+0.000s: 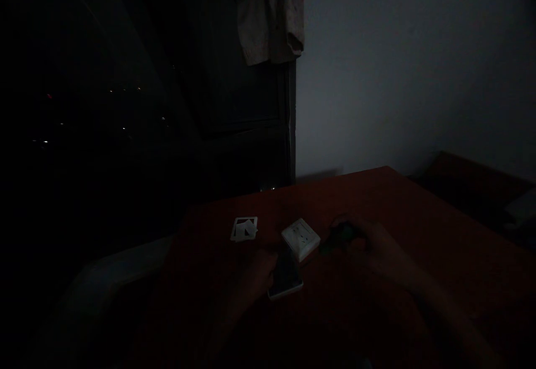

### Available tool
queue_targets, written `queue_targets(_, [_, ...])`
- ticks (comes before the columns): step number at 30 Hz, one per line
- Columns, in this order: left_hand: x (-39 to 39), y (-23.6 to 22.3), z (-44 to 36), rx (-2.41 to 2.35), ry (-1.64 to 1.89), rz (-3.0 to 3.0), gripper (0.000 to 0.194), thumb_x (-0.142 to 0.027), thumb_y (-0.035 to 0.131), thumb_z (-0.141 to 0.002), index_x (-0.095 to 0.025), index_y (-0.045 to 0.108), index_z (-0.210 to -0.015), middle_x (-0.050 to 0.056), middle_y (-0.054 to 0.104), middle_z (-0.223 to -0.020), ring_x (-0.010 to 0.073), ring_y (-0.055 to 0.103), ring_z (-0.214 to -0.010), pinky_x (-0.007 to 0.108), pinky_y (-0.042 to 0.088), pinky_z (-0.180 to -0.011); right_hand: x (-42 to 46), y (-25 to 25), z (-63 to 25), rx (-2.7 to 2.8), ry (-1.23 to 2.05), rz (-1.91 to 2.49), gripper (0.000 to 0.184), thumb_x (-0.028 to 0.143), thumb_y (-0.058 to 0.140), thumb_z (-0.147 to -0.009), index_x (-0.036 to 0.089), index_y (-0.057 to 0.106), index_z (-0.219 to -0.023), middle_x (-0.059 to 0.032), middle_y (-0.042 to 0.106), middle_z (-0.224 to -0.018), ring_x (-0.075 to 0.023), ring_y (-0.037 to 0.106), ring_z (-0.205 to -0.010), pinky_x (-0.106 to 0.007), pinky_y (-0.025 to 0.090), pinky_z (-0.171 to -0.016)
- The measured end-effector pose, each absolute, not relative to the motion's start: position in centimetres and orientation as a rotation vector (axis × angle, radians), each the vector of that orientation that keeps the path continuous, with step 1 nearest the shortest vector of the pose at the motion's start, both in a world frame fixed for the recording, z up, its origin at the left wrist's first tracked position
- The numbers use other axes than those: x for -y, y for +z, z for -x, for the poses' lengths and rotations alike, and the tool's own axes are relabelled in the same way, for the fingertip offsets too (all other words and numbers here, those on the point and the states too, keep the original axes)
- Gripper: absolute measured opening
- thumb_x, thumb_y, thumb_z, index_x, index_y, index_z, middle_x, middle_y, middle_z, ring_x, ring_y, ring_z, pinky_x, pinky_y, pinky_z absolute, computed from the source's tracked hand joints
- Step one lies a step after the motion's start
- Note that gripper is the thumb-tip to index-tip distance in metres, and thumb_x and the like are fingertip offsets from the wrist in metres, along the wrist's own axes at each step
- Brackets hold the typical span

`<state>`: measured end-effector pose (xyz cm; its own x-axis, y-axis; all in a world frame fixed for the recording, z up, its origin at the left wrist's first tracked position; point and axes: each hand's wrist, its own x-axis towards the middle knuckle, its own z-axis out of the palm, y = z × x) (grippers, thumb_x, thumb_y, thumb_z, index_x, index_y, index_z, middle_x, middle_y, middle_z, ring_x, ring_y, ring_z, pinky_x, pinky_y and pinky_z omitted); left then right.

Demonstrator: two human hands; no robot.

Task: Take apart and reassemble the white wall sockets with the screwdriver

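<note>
The scene is very dark. My left hand (260, 268) is closed on the left edge of a flat, dark rectangular piece with a white rim (286, 290) at the table's middle. My right hand (374, 243) is wrapped round the dark green handle of a screwdriver (342, 236). Its thin shaft points left and down toward the dark piece; whether the tip touches it I cannot tell. Just beyond the dark piece lies a white wall socket (300, 238), with dark slots in its face.
On the reddish-brown table (360, 190), a white square frame (244, 228) with small pale pieces lies at the far left. Behind are a pale wall (377, 78), a dark window with distant lights, and a hanging cloth (270, 17). Another reddish surface (473, 176) stands at right.
</note>
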<state>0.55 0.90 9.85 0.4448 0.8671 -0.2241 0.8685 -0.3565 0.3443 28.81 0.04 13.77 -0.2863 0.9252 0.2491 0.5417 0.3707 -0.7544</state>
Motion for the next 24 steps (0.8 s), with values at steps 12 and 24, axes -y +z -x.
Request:
queue_targets(12, [-0.7, 9.8, 0.2, -1.415, 0.065, -2.397, 0.017, -0.006, 0.049, -0.078, -0.019, 0.058, -0.080, 0.003, 0.065, -0.086, 0.0148, 0.059, -0.077, 0.023, 0.039, -0.066, 0.3, 12.5, -28.9, 1.925, 0.743, 1.317, 0.033, 0.015, 0.052, -0.075, 0.021, 0.058, -0.107, -0.0052, 0.069, -0.102, -0.0208, 0.065, -0.092, -0.033, 0.050, -0.079])
queue_targets(24, [-0.5, 9.5, 0.6, -1.506, 0.122, -2.352, 0.013, -0.009, 0.050, -0.077, -0.020, 0.057, -0.076, 0.000, 0.063, -0.079, 0.0133, 0.055, -0.073, 0.022, 0.036, -0.062, 0.5, 12.4, -28.7, 1.857, 0.725, 1.386, 0.021, 0.025, 0.054, -0.082, 0.022, 0.056, -0.103, -0.0038, 0.067, -0.094, -0.0193, 0.064, -0.083, -0.029, 0.049, -0.066])
